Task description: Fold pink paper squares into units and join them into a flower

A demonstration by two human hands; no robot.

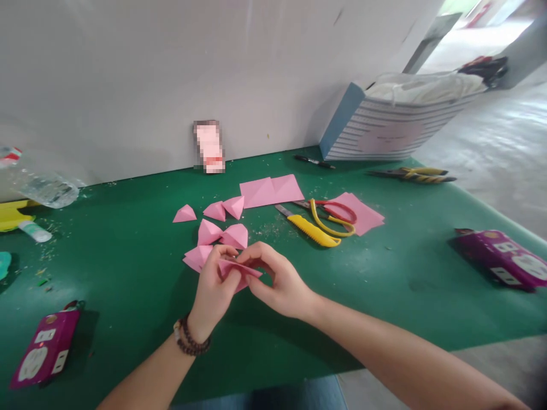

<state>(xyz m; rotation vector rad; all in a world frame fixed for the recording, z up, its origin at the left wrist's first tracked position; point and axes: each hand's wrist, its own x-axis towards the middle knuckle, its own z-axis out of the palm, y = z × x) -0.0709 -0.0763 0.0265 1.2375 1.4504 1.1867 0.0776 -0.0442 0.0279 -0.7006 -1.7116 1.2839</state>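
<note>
Left hand (212,290) and right hand (278,279) work close together over the green table (384,290), as the head camera shows. Both hands are narrow, not wide: the thumbs and fingers pinch a folded pink paper (239,269) from two sides, so this paper is held between the hands, just above the table. A beaded bracelet (192,337) sits on the left wrist. Near the left hand lie more pink folded pieces (209,232), small and pointed, and one of them is almost under this hand. Farther ahead are flat pink sheets (271,191), scissors (335,219) with red and yellow handles, and a yellow utility knife (310,232) with its blade showing.

The paper looks thin, so I judge that too strong a pinch could make a crease in the wrong place or tear it. If the left hand drops, it could crush the piece below it. A quick reach forward could also meet the bare knife blade and cut a finger.
</note>
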